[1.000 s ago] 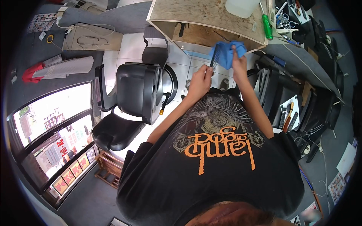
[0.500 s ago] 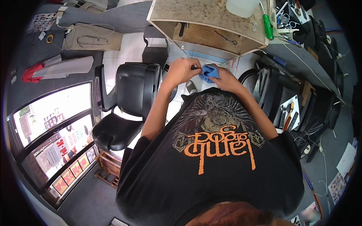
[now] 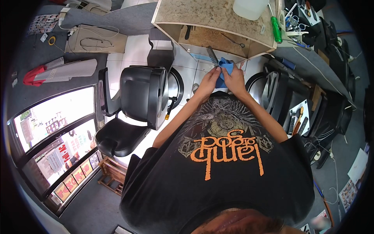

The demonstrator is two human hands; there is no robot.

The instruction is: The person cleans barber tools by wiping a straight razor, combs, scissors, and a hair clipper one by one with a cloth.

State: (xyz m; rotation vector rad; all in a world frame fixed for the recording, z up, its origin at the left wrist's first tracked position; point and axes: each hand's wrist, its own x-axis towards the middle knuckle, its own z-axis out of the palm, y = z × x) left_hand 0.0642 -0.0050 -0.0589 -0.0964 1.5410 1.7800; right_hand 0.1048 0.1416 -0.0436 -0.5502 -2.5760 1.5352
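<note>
Fingers of the left hand point(image 3: 209, 80) are drawn together, pinching near the lower end of a slim dark comb with fine teeth point(image 3: 212, 55); their exact grip is hidden. Thumb and fingers of the right hand point(image 3: 236, 79), close beside it, pinch a crumpled bright-blue cloth point(image 3: 226, 66), part of which hangs below the hands. The comb slants up and forward next to the cloth. Beyond, a pale wooden cabinet point(image 3: 218, 15) holds dark metal scissors point(image 3: 233, 40) in its open compartment, and bears a translucent white plastic container point(image 3: 247, 9). Well to the left stands a black padded chair point(image 3: 140, 91).
</note>
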